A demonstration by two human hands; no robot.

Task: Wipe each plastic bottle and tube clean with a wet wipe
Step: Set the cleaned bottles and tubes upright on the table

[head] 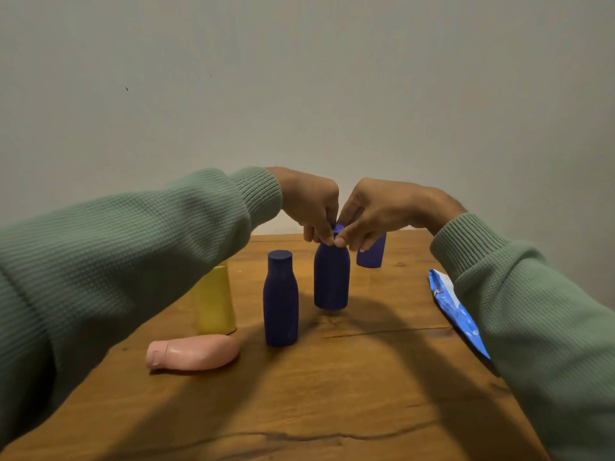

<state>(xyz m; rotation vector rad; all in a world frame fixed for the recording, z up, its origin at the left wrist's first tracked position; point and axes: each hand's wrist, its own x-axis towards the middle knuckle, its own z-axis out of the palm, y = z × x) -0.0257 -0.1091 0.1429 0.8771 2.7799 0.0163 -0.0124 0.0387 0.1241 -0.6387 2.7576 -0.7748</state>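
Both hands meet over the neck of a dark blue bottle (331, 281) that stands upright at the table's middle. My left hand (311, 202) pinches its top from the left, and my right hand (372, 211) pinches it from the right. No wet wipe shows between the fingers. A second dark blue bottle (280, 301) with a flat cap stands nearer, to the left. A third blue container (372, 253) is partly hidden behind my right hand. A yellow tube (214, 299) stands at the left, and a pink bottle (193, 352) lies on its side in front of it.
A blue wet-wipe pack (454, 307) lies at the table's right edge, partly under my right sleeve. The wooden table (332, 394) has dark cracks along its grain. A plain pale wall rises right behind the table's far edge.
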